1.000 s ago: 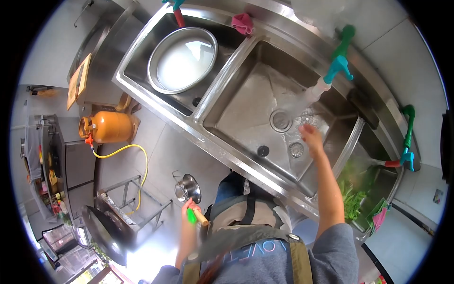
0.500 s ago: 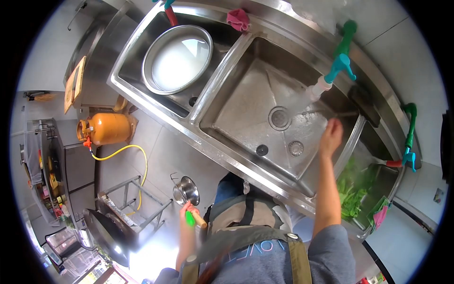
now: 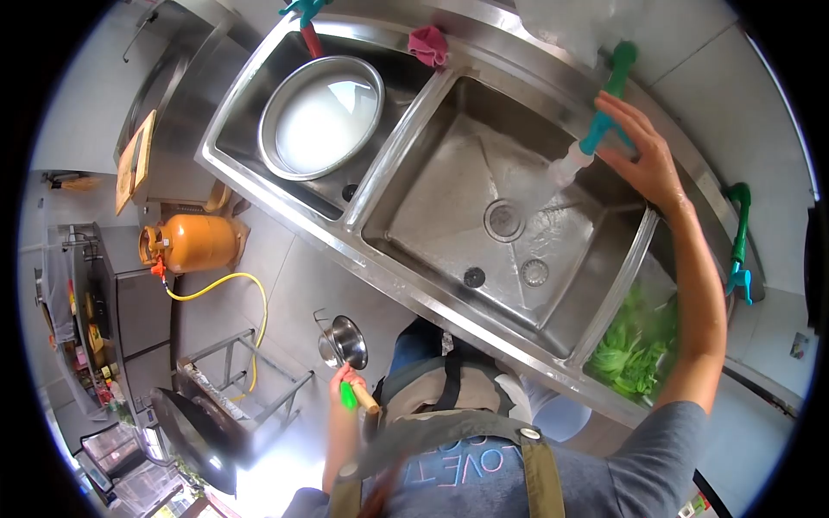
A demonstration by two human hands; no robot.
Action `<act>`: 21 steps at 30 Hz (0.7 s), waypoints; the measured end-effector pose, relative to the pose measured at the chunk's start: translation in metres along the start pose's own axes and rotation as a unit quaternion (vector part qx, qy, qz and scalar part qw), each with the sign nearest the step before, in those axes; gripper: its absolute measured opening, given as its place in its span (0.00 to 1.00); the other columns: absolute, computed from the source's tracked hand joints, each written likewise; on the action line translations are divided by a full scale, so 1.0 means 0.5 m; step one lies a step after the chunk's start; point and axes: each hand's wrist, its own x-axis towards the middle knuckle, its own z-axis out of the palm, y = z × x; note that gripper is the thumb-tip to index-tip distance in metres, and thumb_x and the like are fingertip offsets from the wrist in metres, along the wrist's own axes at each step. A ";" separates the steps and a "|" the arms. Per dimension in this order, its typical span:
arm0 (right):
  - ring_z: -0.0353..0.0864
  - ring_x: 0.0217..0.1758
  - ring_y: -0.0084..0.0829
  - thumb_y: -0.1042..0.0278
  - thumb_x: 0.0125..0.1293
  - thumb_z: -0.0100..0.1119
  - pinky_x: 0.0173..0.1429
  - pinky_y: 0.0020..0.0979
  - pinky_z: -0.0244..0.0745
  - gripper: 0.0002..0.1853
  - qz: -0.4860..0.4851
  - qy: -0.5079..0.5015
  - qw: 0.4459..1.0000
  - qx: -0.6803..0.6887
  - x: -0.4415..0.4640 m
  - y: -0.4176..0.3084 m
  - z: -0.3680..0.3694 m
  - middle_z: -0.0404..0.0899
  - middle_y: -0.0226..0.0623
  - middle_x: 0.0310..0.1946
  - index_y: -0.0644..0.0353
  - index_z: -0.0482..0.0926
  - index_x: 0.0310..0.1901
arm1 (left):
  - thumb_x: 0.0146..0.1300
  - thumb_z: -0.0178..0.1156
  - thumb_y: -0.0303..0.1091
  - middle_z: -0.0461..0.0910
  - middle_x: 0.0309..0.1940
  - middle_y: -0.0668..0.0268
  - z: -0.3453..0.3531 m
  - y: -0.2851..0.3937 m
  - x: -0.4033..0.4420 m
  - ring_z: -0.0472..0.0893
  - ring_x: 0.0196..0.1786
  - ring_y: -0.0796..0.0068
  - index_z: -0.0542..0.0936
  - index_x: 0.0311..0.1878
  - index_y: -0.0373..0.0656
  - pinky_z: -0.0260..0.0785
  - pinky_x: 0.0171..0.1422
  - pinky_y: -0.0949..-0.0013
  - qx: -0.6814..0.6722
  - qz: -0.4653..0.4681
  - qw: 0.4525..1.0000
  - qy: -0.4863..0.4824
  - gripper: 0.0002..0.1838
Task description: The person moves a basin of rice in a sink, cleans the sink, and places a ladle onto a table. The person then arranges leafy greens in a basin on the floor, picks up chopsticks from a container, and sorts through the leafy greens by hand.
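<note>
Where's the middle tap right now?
In the head view, the middle tap is right of centre, toward the top, with its spout over the middle basin and the right hand at its handle.

Daylight lit the scene fairly brightly, strongest at the lower left, where glare washed out to white beside the dark wok (image 3: pixel 194 432). The steel sink (image 3: pixel 406 280) gleamed along its front rim, and a pale reflection lay on the liquid (image 3: pixel 315 134). A misty smear softened part of the leafy greens (image 3: pixel 626 358); the water stream (image 3: pixel 535 198) was blurred. The right hand (image 3: pixel 643 155) was fairly clear. Straight edges bowed, and the corners were black.
</note>
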 end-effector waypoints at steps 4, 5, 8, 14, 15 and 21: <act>0.67 0.57 0.30 0.75 0.51 0.58 0.59 0.29 0.61 0.14 0.028 0.036 0.993 0.110 0.006 0.039 0.042 0.65 0.31 0.58 0.55 0.76 0.43 | 0.63 0.47 0.32 0.60 0.10 0.76 0.000 -0.003 -0.005 0.62 0.13 0.84 0.63 0.20 0.47 0.59 0.20 0.79 -0.002 0.011 1.000 0.000 0.14; 0.67 0.56 0.29 0.74 0.51 0.58 0.58 0.28 0.61 0.14 0.046 0.045 0.986 0.153 0.014 0.046 0.047 0.66 0.31 0.57 0.55 0.76 0.42 | 0.63 0.47 0.32 0.60 0.10 0.76 -0.005 0.000 -0.009 0.62 0.13 0.84 0.63 0.20 0.47 0.58 0.20 0.79 0.005 0.014 1.000 0.001 0.14; 0.69 0.49 0.26 0.70 0.53 0.57 0.54 0.25 0.61 0.11 0.090 0.071 0.969 0.220 0.026 0.037 0.055 0.69 0.32 0.50 0.56 0.76 0.40 | 0.63 0.47 0.32 0.60 0.09 0.76 -0.018 0.007 -0.006 0.61 0.13 0.84 0.63 0.19 0.47 0.58 0.20 0.80 -0.015 -0.008 1.000 0.001 0.15; 0.71 0.37 0.30 0.67 0.55 0.55 0.46 0.26 0.65 0.07 0.023 0.100 0.991 0.083 0.041 0.044 0.093 0.71 0.32 0.33 0.60 0.73 0.32 | 0.61 0.49 0.32 0.59 0.09 0.77 -0.035 0.019 0.005 0.61 0.13 0.84 0.62 0.17 0.48 0.58 0.20 0.80 -0.010 0.005 0.999 0.050 0.16; 0.72 0.33 0.33 0.69 0.54 0.55 0.43 0.29 0.66 0.05 0.007 0.128 0.988 0.084 0.043 0.043 0.099 0.72 0.34 0.29 0.61 0.73 0.31 | 0.61 0.49 0.32 0.59 0.09 0.77 -0.030 0.018 0.004 0.61 0.12 0.84 0.62 0.17 0.48 0.59 0.20 0.80 -0.010 -0.002 0.999 0.044 0.16; 0.74 0.32 0.36 0.65 0.51 0.57 0.35 0.35 0.66 0.06 0.003 0.298 0.934 -0.198 0.062 0.037 0.150 0.75 0.37 0.26 0.57 0.74 0.24 | 0.62 0.49 0.32 0.60 0.09 0.77 -0.009 0.009 -0.004 0.62 0.12 0.84 0.62 0.18 0.48 0.60 0.20 0.80 -0.013 -0.006 0.999 0.028 0.15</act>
